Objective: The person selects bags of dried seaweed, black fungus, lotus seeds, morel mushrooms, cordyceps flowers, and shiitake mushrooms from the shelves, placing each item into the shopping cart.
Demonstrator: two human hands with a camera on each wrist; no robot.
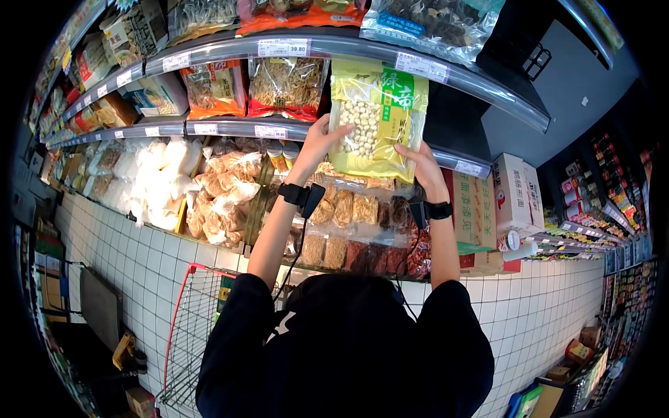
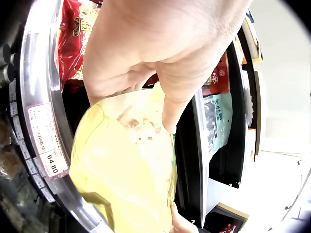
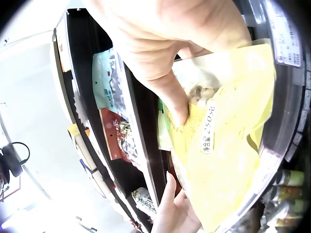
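Both hands hold up a yellow and green plastic bag of lotus seeds in front of the shelf, its printed face toward the head camera. Pale round seeds show through its clear window. My left hand grips the left side, thumb over the front. On the lower right edge, my right hand pinches the bag with its thumb on the front; its other fingers are hidden behind. In the left wrist view the bag hangs below the left hand. A 250 g marking is on the bag in the right wrist view.
Packets of dried goods stand on the shelf to the left, above a price-tag rail. Bagged foods fill the low display. Cartons are stacked at the right. A red-edged shopping cart stands at the person's left.
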